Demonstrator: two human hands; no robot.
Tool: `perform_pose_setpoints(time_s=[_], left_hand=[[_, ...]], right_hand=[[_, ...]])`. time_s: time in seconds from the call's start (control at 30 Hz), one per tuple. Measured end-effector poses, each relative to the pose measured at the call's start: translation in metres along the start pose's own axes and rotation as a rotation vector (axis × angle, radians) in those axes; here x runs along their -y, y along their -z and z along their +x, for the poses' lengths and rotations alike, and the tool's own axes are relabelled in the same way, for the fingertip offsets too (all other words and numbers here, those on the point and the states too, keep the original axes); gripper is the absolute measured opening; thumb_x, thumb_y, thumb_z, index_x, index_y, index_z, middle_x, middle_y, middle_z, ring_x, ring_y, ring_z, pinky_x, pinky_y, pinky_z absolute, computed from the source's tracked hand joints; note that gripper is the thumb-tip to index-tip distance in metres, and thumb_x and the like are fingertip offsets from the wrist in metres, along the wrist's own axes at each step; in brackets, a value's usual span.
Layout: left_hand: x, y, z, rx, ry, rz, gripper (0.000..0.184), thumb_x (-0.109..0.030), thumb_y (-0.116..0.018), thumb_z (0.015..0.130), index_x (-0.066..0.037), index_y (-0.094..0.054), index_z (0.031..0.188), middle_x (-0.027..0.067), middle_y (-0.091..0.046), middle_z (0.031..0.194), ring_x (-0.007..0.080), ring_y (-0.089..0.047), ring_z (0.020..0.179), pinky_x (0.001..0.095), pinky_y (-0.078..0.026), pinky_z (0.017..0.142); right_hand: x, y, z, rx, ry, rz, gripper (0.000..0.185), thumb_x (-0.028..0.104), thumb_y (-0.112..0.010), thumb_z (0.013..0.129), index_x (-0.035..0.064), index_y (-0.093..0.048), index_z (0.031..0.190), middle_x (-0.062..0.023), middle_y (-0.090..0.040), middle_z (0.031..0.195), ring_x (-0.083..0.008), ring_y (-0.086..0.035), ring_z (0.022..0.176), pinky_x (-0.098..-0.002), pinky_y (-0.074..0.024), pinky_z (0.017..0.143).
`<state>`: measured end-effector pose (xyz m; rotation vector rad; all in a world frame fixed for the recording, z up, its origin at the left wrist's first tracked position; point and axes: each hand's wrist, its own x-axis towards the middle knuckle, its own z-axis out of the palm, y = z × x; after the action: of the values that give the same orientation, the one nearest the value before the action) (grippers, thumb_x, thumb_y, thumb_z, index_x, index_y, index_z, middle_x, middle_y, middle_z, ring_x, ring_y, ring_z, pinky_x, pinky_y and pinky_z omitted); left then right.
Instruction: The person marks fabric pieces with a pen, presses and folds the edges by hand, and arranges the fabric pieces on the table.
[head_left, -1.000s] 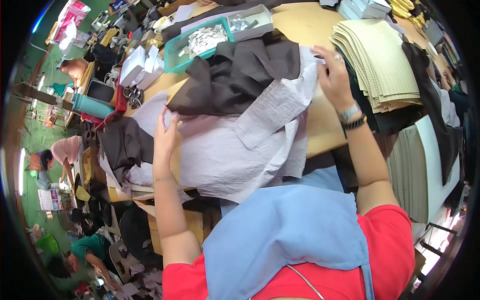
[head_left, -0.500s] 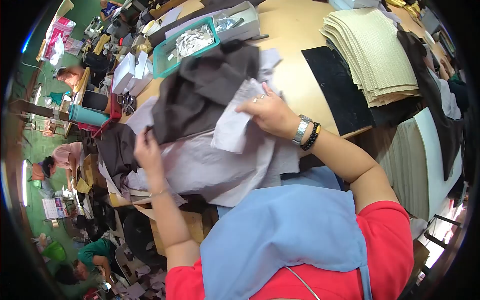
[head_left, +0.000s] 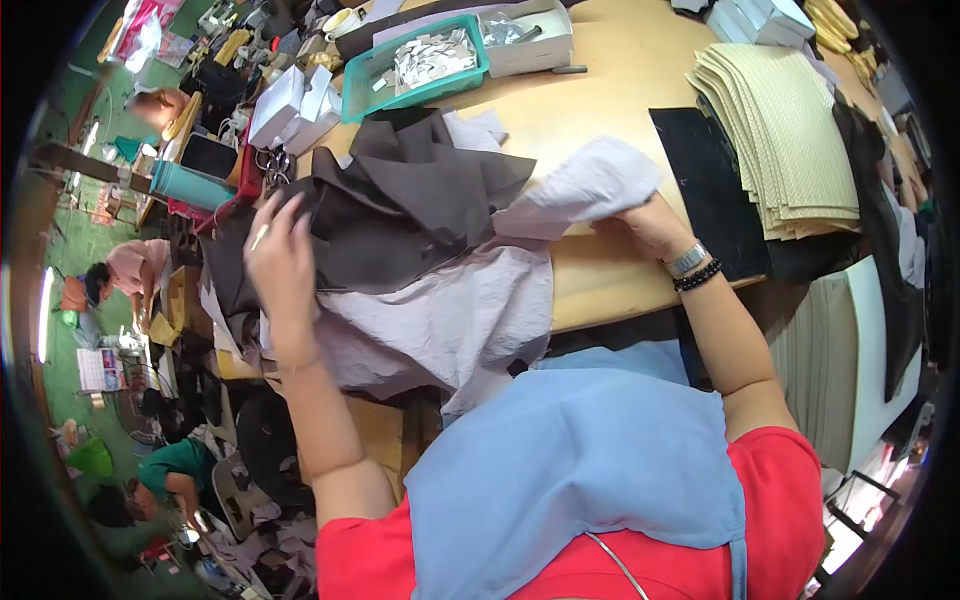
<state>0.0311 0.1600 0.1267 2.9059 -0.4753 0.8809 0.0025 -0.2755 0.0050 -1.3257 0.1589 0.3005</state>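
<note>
A heap of thin sheet material lies on the table before me, dark brown on one face and pale lilac on the other; the brown sheet [head_left: 400, 225] folds over the wrinkled pale sheet [head_left: 450, 310]. My right hand [head_left: 650, 228] grips the far right end of a pale flap [head_left: 590, 185], its fingertips partly hidden beneath it. Over the heap's left side is my left hand [head_left: 280, 250], slightly blurred, with fingers apart and nothing visible in them. Whether it touches the brown material I cannot tell.
Behind the heap stand a teal basket [head_left: 415, 70] of small pale pieces and a white box [head_left: 525, 40]. To the right lie a black sheet [head_left: 705, 195] and a stack of cream textured sheets [head_left: 780, 140]. Scissors [head_left: 275, 165] lie at left. Other people work at far left.
My right hand has moved right, drawing the pale flap out with it. My left hand has lifted off the brown material's edge, moved up slightly and spread its fingers.
</note>
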Motion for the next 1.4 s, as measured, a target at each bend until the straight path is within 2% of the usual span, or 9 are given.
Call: perform_pose_setpoints(time_s=[0.17,0.23,0.3,0.4,0.5,0.63,0.87,1.17,1.4], left_hand=[[-0.076,-0.104,0.066,0.175,-0.060,-0.447,0.029,-0.025,-0.064,0.092,-0.012,-0.065,0.118,0.0143,-0.061,0.129,0.0350,-0.065,0.106,0.0428,-0.051,0.091],[-0.080,-0.160,0.065,0.169,-0.131,-0.275,0.034,-0.028,-0.066,0.091,-0.014,-0.065,0.121,0.0104,-0.063,0.125,0.0330,-0.066,0.103,0.0419,-0.052,0.090],[-0.074,-0.168,0.084,0.486,-0.052,-0.295,0.027,-0.023,-0.068,0.088,-0.012,-0.065,0.112,0.0109,-0.062,0.116,0.0350,-0.064,0.102,0.0418,-0.052,0.086],[-0.077,-0.168,0.075,0.232,0.142,-0.180,0.015,-0.022,-0.069,0.087,-0.012,-0.068,0.098,0.0072,-0.066,0.104,0.0323,-0.065,0.099,0.0421,-0.051,0.081],[-0.129,-0.121,0.061,-0.172,-0.099,-0.373,0.015,-0.022,-0.070,0.086,-0.012,-0.068,0.096,0.0062,-0.066,0.099,0.0305,-0.065,0.097,0.0425,-0.049,0.084],[-0.190,-0.088,0.016,0.018,-0.261,-0.542,0.027,-0.030,-0.075,0.081,-0.012,-0.066,0.099,0.0064,-0.064,0.094,0.0271,-0.062,0.087,0.0393,-0.044,0.076],[-0.214,-0.121,-0.002,0.218,-0.160,-0.497,0.020,-0.027,-0.073,0.081,-0.010,-0.067,0.090,0.0043,-0.065,0.085,0.0262,-0.065,0.078,0.0389,-0.045,0.068],[-0.201,-0.122,0.000,0.394,0.499,-1.269,0.017,-0.016,-0.075,0.087,0.000,-0.070,0.093,0.0020,-0.069,0.078,0.0062,-0.060,0.069,0.0238,-0.048,0.063],[-0.195,-0.117,-0.003,0.615,0.576,-1.517,0.013,-0.014,-0.071,0.092,-0.003,-0.066,0.088,-0.0012,-0.066,0.080,0.0030,-0.057,0.071,0.0202,-0.046,0.063]], right_hand=[[0.006,0.002,-0.009,0.069,0.087,-0.172,0.052,0.004,-0.072,0.086,0.0059,-0.054,0.135,-0.0042,-0.062,0.127,-0.0136,-0.060,0.108,-0.0304,-0.0528,0.088],[-0.006,0.005,-0.006,0.027,0.209,-0.196,0.055,0.006,-0.073,0.086,0.0050,-0.053,0.137,-0.0040,-0.061,0.129,-0.0147,-0.059,0.113,-0.0307,-0.0507,0.093],[-0.008,0.006,-0.009,-0.089,0.324,-0.231,0.056,0.008,-0.074,0.086,0.0022,-0.052,0.138,-0.0051,-0.060,0.131,-0.0158,-0.057,0.117,-0.0308,-0.0488,0.097],[-0.012,0.023,-0.001,-0.242,0.178,-0.351,0.048,0.012,-0.072,0.090,0.0031,-0.055,0.134,-0.0051,-0.063,0.125,-0.0153,-0.060,0.110,-0.0294,-0.0514,0.091],[0.010,0.023,0.000,-0.156,0.142,0.045,0.043,0.010,-0.070,0.092,0.0036,-0.055,0.132,-0.0011,-0.062,0.119,-0.0057,-0.062,0.095,-0.0215,-0.0533,0.072],[0.022,0.022,0.006,-0.156,0.151,-0.068,0.044,0.014,-0.066,0.095,0.0050,-0.052,0.135,-0.0027,-0.063,0.117,-0.0061,-0.062,0.094,-0.0207,-0.0536,0.076],[0.003,0.006,0.020,0.018,0.260,-0.155,0.034,0.011,-0.067,0.095,0.0004,-0.058,0.126,-0.0015,-0.065,0.105,-0.0030,-0.058,0.083,-0.0195,-0.0498,0.073],[-0.010,-0.005,0.020,0.006,0.335,-0.281,0.018,0.014,-0.071,0.093,0.0024,-0.061,0.102,0.0009,-0.066,0.094,-0.0049,-0.060,0.081,-0.0216,-0.0503,0.072],[-0.008,-0.018,0.031,0.060,0.371,-0.177,0.021,0.007,-0.072,0.090,0.0048,-0.054,0.099,0.0019,-0.061,0.090,-0.0047,-0.059,0.082,-0.0203,-0.0496,0.073]])
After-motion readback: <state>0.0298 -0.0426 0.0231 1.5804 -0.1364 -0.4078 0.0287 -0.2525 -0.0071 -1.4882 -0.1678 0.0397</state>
